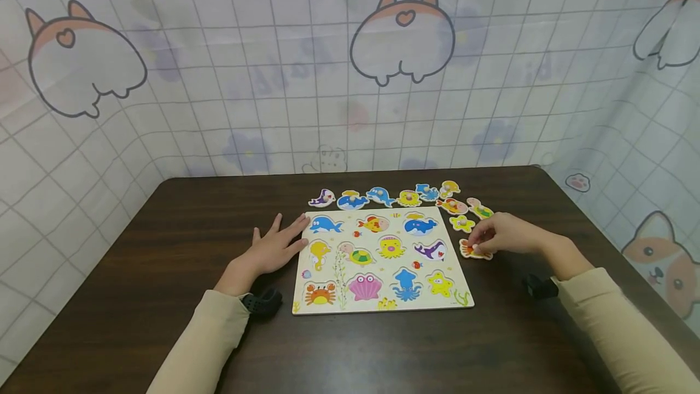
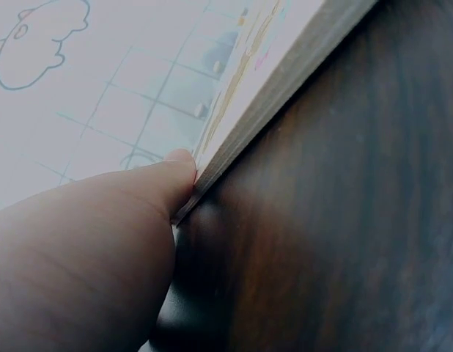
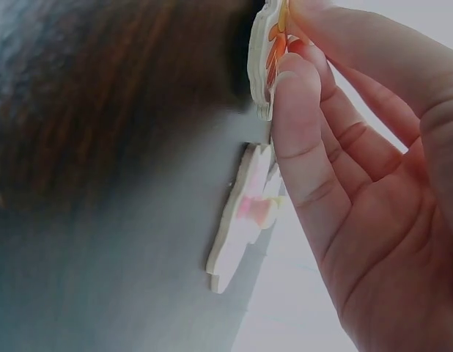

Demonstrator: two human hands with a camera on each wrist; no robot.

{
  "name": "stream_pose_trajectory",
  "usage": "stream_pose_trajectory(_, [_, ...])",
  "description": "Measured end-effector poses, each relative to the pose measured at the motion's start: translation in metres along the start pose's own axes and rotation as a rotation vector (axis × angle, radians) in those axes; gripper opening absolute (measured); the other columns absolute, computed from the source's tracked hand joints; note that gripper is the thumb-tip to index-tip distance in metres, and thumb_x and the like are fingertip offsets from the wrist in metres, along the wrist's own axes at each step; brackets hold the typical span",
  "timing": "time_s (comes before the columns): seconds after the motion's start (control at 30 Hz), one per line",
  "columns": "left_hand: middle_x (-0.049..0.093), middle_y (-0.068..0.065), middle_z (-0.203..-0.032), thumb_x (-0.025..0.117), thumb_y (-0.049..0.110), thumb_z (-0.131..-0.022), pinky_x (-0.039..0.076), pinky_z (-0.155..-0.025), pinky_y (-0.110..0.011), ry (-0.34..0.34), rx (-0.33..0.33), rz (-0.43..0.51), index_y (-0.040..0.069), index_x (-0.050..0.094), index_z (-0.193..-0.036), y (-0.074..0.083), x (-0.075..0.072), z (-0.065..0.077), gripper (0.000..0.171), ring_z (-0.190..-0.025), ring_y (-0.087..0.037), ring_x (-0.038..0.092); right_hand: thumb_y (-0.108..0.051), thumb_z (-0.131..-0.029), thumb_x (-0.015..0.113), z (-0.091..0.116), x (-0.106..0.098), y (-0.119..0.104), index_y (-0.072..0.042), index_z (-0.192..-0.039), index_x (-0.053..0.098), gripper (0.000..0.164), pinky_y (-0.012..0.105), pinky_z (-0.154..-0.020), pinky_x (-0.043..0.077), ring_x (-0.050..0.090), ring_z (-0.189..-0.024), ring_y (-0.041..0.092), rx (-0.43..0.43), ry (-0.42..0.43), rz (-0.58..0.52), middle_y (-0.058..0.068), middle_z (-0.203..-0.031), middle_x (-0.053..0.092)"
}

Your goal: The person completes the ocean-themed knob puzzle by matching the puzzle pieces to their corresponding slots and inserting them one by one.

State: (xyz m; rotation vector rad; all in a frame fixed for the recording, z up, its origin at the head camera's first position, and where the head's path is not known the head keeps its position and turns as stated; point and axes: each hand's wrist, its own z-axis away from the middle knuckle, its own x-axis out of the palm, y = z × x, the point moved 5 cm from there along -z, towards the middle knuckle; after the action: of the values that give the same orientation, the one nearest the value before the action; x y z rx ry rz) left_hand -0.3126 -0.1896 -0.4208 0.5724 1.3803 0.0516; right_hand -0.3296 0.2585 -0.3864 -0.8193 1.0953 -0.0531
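While the left hand (image 1: 273, 249) lies beside the board (image 1: 385, 265) with its fingers spread apart and holding nothing, its thumb and fingertip touch the left edge, probably to steady it. The right hand (image 1: 505, 237) has its grip clamped on an orange piece (image 1: 468, 251), pinched between thumb and fingers, just right of the board. Whether that piece is fully off the worktop (image 1: 372, 351), I cannot tell; its knob, if it has 1, is hidden. In the head view, 9 other pieces show along the far edge and right corner, the star (image 1: 462, 224) nearest the grip. Lying there, they leave the printed pictures uncovered; several show raised knobs, which presumably make pinching easier.
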Motion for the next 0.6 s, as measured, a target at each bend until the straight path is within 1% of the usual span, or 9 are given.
stream_pose_trajectory(0.3, [0.014,0.004,-0.153,0.036,0.054,-0.096,-0.011,-0.095,-0.070,0.002,0.008,0.000,0.031,0.016,-0.150,0.000,-0.001,-0.001,0.062,-0.139,-0.036,-0.007,-0.019,-0.082,0.072,-0.002,-0.004,-0.010,-0.012,-0.093,0.071,0.013,0.030,-0.062,0.050,0.054,-0.072,0.019,-0.012,0.017,0.014,-0.001,-0.081,0.063])
stream_pose_trajectory(0.5, [0.015,0.005,-0.153,0.036,0.054,-0.096,-0.012,-0.095,-0.070,0.001,0.008,0.008,0.031,0.017,-0.150,0.001,-0.001,0.000,0.062,-0.139,-0.036,-0.006,-0.020,-0.082,0.072,-0.005,-0.003,-0.023,-0.012,-0.093,0.071,0.014,0.029,-0.063,0.051,0.055,-0.073,0.018,-0.054,0.038,0.020,-0.001,-0.083,0.064])
stream_pose_trajectory(0.6, [0.015,0.004,-0.153,0.037,0.053,-0.096,-0.012,-0.095,-0.070,-0.002,0.009,0.013,0.031,0.016,-0.150,0.002,-0.002,0.001,0.062,-0.138,-0.036,-0.007,-0.021,-0.082,0.072,-0.007,-0.002,-0.030,-0.015,-0.093,0.070,0.013,0.029,-0.063,0.051,0.055,-0.072,0.018,-0.068,0.050,0.035,-0.003,-0.082,0.064])
